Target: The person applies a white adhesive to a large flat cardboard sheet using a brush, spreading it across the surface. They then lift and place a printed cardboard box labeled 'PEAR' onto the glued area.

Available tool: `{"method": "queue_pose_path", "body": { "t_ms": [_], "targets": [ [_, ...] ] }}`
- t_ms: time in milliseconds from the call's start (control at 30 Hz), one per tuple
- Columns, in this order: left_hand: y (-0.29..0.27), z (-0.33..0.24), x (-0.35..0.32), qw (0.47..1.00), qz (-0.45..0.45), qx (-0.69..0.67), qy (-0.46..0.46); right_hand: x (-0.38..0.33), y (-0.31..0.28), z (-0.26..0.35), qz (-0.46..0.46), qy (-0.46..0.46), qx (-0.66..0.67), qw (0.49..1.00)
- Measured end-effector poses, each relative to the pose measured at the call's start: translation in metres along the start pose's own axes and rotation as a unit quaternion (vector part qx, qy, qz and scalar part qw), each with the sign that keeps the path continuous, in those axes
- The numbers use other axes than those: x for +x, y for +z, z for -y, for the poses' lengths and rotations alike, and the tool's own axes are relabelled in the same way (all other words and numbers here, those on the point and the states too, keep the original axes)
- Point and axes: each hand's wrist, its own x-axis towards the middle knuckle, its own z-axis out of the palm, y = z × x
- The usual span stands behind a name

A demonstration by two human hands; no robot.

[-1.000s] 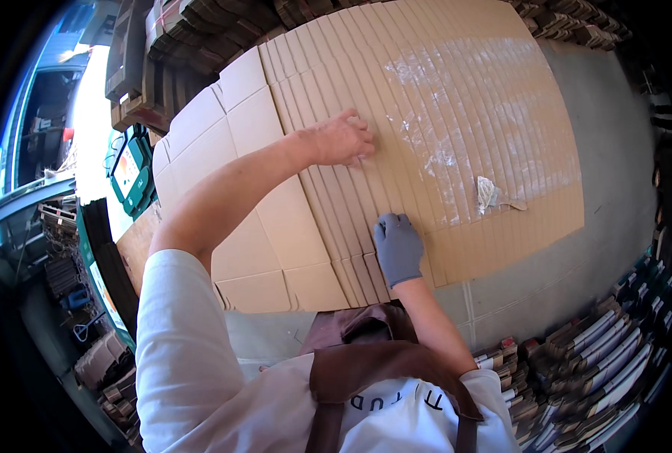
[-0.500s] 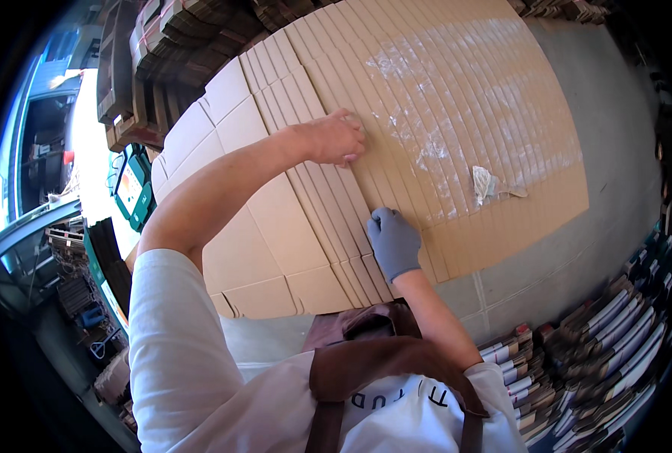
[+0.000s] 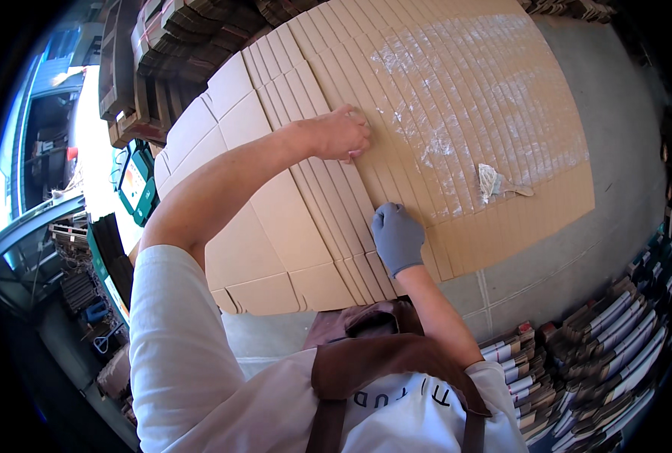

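Observation:
Flat cardboard sheets (image 3: 260, 226) lie overlapped like shingles in front of me, their long edges in a staggered row. My left hand (image 3: 342, 134) is bare, its fingers curled closed at the edge of one sheet in the middle. Nearer to me and a little to the right, my right hand (image 3: 398, 238), in a grey glove, is closed at the same band of edges; its fingertips are hidden. White, wet-looking streaks cover the strips on the right. On them rests a brush (image 3: 511, 186) with a wooden handle and a white-coated head.
Bundled cardboard stacks (image 3: 192, 38) and wooden pallets (image 3: 124, 113) stand at the far left. A green case (image 3: 137, 181) is beyond my left arm. Several piles of folded cardboard (image 3: 600, 340) fill the lower right, beside the grey floor (image 3: 615, 106).
The whole view has shifted slightly. Both hands stay closed at nearly the same places on the sheets, and the brush lies where it was.

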Motion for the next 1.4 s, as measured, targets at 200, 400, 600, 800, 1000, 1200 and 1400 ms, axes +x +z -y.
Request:
{"method": "queue_pose_path", "body": {
  "t_ms": [200, 400, 600, 800, 1000, 1200, 1400],
  "targets": [
    [-0.004, -0.003, 0.001, 1.000, 0.008, -0.011, -0.013, 0.001, 0.001, -0.003, -0.003, -0.003, 0.010, 1.000],
    [-0.006, -0.003, 0.000, 0.999, 0.012, -0.032, -0.011, 0.002, -0.001, -0.004, 0.007, -0.006, 0.016, 1.000],
    [-0.006, -0.003, 0.000, 0.999, 0.008, -0.040, -0.009, 0.004, -0.002, 0.000, 0.015, 0.005, 0.007, 1.000],
    [-0.006, -0.003, 0.001, 0.999, 0.007, -0.041, -0.012, 0.004, -0.003, 0.001, 0.011, 0.016, 0.013, 1.000],
    [-0.004, -0.005, 0.002, 0.999, -0.003, -0.028, -0.022, 0.003, 0.000, 0.000, -0.001, 0.017, 0.023, 1.000],
    [0.009, -0.004, -0.004, 0.998, -0.062, -0.020, -0.019, 0.003, 0.005, 0.000, -0.003, 0.002, 0.005, 1.000],
    [0.019, -0.009, -0.006, 0.993, -0.105, 0.014, -0.049, 0.000, -0.002, -0.002, -0.053, 0.022, 0.073, 0.996]
  ]
}}
